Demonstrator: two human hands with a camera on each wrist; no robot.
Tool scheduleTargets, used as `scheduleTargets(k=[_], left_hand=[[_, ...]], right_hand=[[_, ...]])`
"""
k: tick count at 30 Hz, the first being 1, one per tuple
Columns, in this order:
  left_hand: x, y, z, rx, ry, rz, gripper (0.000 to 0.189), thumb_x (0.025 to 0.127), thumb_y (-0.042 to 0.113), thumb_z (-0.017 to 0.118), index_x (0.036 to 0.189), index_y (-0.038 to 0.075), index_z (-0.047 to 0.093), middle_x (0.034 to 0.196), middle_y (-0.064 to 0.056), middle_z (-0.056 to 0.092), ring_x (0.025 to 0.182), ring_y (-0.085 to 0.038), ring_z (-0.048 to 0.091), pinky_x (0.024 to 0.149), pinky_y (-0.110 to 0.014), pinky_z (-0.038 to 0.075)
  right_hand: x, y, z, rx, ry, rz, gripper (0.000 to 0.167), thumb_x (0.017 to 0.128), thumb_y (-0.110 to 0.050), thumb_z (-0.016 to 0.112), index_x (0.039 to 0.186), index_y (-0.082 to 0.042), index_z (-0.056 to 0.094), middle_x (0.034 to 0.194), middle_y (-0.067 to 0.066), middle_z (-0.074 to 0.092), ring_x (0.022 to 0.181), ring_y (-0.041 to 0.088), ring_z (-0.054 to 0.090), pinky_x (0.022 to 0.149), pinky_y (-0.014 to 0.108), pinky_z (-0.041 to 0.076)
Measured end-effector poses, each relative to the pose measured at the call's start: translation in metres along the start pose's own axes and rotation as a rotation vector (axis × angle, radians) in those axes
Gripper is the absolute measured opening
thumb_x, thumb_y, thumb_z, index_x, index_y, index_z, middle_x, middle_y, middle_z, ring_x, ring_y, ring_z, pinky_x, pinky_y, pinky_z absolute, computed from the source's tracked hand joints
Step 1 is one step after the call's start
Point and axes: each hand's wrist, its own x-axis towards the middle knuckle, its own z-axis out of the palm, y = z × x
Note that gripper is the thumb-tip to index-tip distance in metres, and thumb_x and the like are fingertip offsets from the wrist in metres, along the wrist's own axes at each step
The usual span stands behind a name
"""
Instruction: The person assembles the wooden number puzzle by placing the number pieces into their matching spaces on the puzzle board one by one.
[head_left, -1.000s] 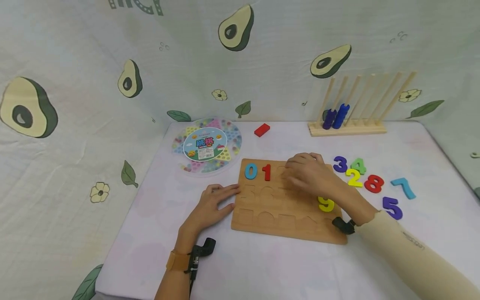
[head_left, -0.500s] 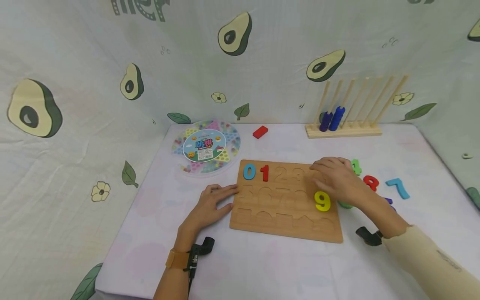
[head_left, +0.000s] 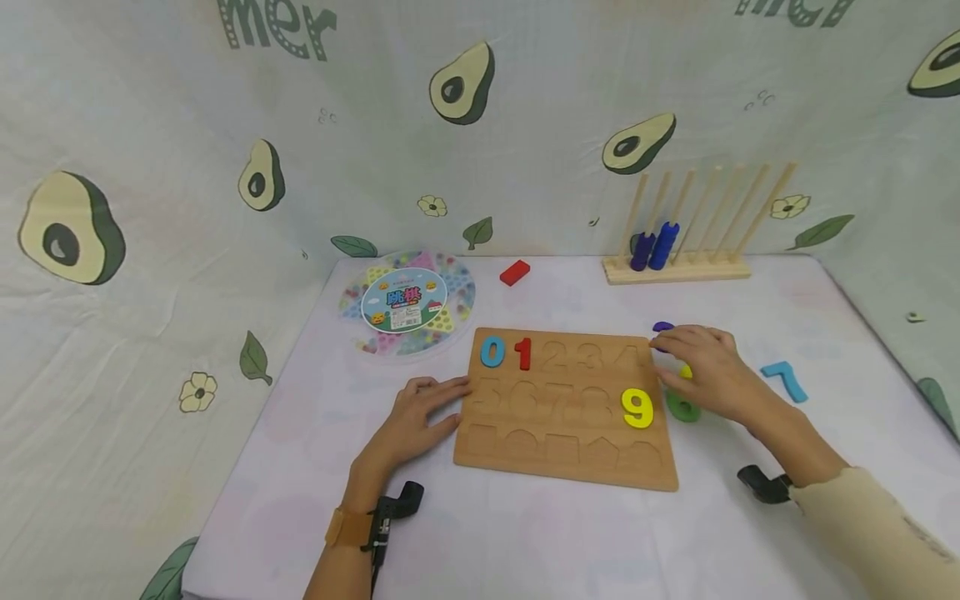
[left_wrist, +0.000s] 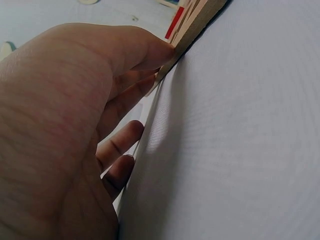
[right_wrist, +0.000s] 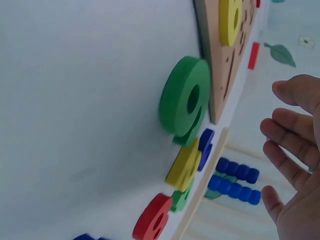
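Observation:
A wooden number board (head_left: 555, 454) lies on the table, with a blue 0 (head_left: 492, 352), a red 1 (head_left: 522, 353) and a yellow 9 (head_left: 637, 408) on it. My left hand (head_left: 411, 425) touches its left edge with thumb and fingertips, fingers relaxed. Just past the right edge, my right hand (head_left: 708, 375) hovers over loose number pieces, its fingers spread and holding nothing. Beneath or beside it are a green 6 (right_wrist: 185, 95), a yellow 2 (right_wrist: 183, 165), a purple 3 (right_wrist: 205, 147), a green 4 (right_wrist: 182, 196) and a red 8 (right_wrist: 153, 218), partly hidden in the head view.
Farther right lies a blue 7 (head_left: 785, 381). Behind stands a wooden peg rack (head_left: 678, 273) with blue and purple beads. A red block (head_left: 514, 272) and a round, clear-covered game box (head_left: 405, 302) sit at the back, before a printed cloth (head_left: 540, 208).
My right hand has moved right, from over the board's top row to the loose pieces beside it, uncovering the number slots. The left hand stays at the board's edge. The head view has tilted up slightly.

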Motion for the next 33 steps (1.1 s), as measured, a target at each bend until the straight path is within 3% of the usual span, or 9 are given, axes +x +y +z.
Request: scheduleTargets(k=[22,33], left_hand=[[0.001,0.001,-0.001,-0.024,-0.017,-0.026,0.048,0.098,0.032,0.064,0.145,0.03,0.055,0.152,0.013,0.046,0.13,-0.025,0.034,0.104,-0.052,0.027],[-0.002,0.0,0.0,-0.014,-0.02,-0.032,0.048,0.098,0.037,0.063,0.145,0.033,0.055,0.152,0.016,0.045,0.129,-0.022,0.035,0.103,-0.052,0.029]], right_hand=[[-0.017,0.045,0.0,-0.022,-0.054,0.099,0.047,0.089,-0.019,0.074,0.13,0.001,0.06,0.133,0.029,0.054,0.127,0.047,0.039,0.099,0.071,0.018],[-0.016,0.055,0.005,-0.067,-0.185,0.147,0.061,0.09,-0.028,0.074,0.14,0.001,0.053,0.138,0.03,0.048,0.129,0.05,0.034,0.098,0.071,0.019]])
